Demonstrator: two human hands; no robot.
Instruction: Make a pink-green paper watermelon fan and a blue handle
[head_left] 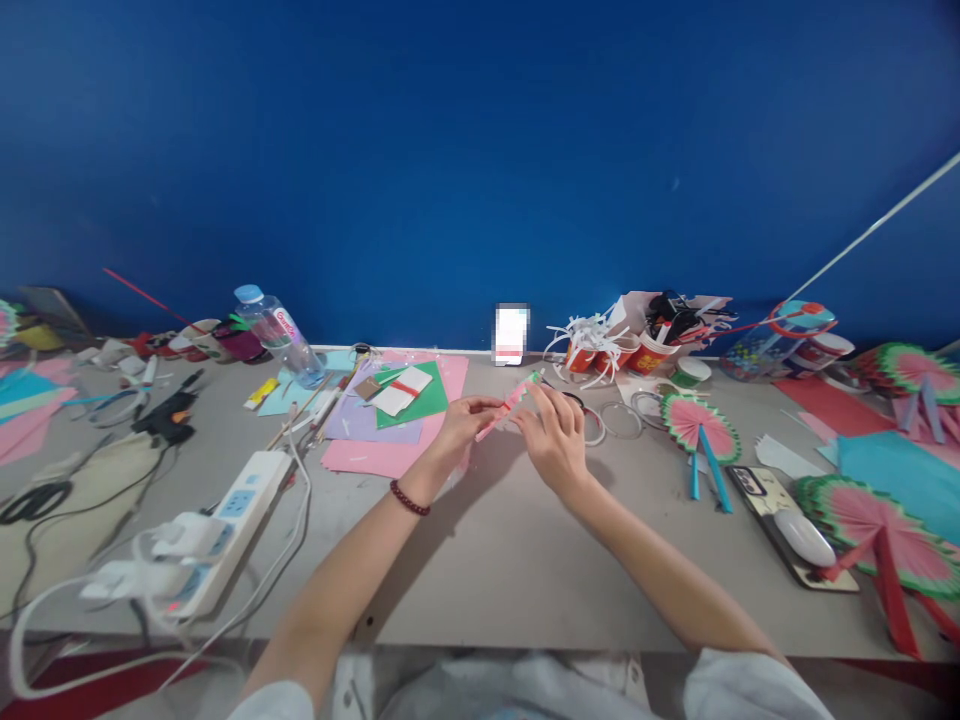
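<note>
Over the middle of the desk, my left hand [461, 432] pinches the near end of a narrow pink folded paper piece [519, 394]. Green shows at its far end, and a thin red strip lies by my left fingertips. My right hand [556, 435] has its fingers curled over the other side of the same paper, hiding part of it. Just left of the hands, pink sheets [360, 457], a green sheet [431, 400] and a white pad [405, 392] with a red band lie stacked. A pink and green paper fan [701, 428] with blue handles rests to the right.
A white power strip [244, 520] with plugs and cables occupies the left, near a glue gun [169, 415]. Behind it leans a water bottle [281, 335]. Tubs of paper strips [592, 350] stand at the back right. A mouse [804, 538] sits on a phone-patterned board [772, 515].
</note>
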